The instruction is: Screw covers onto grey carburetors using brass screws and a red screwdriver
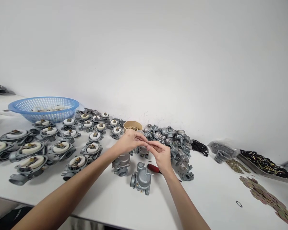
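L hand [129,140] and R hand [161,154] meet fingertip to fingertip, both pinching a tiny part [148,144], too small to ID, held above a carburetor body [143,150]. Closer in from grip: another carburetor [141,179], red-handled tool [153,168]. Just beyond: paper cup w/ brass bits [132,126]. Carburetor pile [175,143] right. White bench [206,198] has bare room near its front edge; plain wall behind.

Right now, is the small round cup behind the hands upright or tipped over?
Upright: the cup stands on the table with its open mouth up, small brass bits showing inside.
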Demonstrator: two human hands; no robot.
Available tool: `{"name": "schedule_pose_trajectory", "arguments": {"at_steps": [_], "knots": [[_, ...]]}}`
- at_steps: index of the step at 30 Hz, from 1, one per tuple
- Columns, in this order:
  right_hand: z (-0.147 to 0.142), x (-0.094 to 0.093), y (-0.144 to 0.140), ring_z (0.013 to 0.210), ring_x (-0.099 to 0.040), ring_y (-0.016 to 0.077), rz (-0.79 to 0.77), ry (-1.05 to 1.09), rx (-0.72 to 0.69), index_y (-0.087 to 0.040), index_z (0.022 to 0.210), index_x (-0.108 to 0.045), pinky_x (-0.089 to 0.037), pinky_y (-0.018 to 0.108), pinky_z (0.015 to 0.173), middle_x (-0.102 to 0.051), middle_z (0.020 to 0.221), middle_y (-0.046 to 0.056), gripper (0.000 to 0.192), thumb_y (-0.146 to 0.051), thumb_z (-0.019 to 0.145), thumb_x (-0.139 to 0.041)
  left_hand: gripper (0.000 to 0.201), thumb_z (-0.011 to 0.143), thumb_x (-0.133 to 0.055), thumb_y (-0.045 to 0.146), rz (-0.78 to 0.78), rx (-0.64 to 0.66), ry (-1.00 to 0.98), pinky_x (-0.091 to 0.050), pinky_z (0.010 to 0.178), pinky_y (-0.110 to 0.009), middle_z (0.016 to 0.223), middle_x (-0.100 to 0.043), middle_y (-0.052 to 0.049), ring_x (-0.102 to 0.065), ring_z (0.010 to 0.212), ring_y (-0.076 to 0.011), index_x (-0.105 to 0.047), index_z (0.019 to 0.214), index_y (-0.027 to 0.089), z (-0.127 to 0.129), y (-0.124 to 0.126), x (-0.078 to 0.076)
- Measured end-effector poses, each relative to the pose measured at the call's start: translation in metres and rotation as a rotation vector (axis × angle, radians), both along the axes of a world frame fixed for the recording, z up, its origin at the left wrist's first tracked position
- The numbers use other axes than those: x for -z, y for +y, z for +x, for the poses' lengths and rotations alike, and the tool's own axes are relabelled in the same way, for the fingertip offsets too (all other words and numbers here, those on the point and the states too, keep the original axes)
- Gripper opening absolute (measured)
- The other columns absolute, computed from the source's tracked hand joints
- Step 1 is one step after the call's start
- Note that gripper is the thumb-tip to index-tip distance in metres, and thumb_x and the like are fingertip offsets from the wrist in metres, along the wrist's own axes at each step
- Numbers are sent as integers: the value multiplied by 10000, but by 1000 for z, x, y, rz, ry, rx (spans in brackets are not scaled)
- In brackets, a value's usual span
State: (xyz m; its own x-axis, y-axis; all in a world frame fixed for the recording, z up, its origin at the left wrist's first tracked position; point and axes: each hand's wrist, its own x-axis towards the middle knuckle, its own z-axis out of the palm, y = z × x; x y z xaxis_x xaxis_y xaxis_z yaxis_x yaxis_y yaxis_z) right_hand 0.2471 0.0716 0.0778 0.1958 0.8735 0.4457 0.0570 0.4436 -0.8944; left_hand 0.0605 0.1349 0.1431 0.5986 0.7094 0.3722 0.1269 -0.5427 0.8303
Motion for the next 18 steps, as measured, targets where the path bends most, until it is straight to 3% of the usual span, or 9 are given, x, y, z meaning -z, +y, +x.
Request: {"name": "schedule_pose_trajectory", "arguments": {"at_steps": [5,9,12,15,18], "knots": [[-3,-4,-4,784,-715,207,77,-78,68,-228,906,-832,-613,342,712,-761,943,75,179,-397,852,-804,97,764,-828,210,-120,60,-30,-629,730,-257,809,-840,-21,-792,785,-205,-857,856,201,1,3,5],[4,-9,-6,757,-733,209,88,-103,149,-217,977,-811,-635,355,718,-785,970,86,221,-415,910,-743,82,785,-813,220,-31,10,21,-613,722,-252,823,-843,-18,-787,795,-206,-864,849,212,-1,5,7],[18,-9,-4,846,-776,251,83,-177,255,-201,1037,-791,-659,389,787,-809,984,98,279,-442,942,-691,76,817,-800,214,84,-33,84,-578,674,-241,825,-845,-14,-767,755,-189,-870,846,220,-3,7,5],[33,-2,3,915,-793,282,65,-267,295,-201,1022,-801,-663,417,848,-822,982,101,276,-434,923,-690,129,855,-759,173,180,-81,168,-528,608,-238,831,-847,-13,-736,692,-170,-875,872,225,-4,9,6],[41,9,12,876,-799,290,34,-351,293,-223,932,-828,-657,419,861,-832,949,90,208,-391,853,-736,201,893,-699,132,233,-64,203,-536,648,-247,881,-853,-21,-741,715,-170,-874,929,225,-5,11,8]]}}
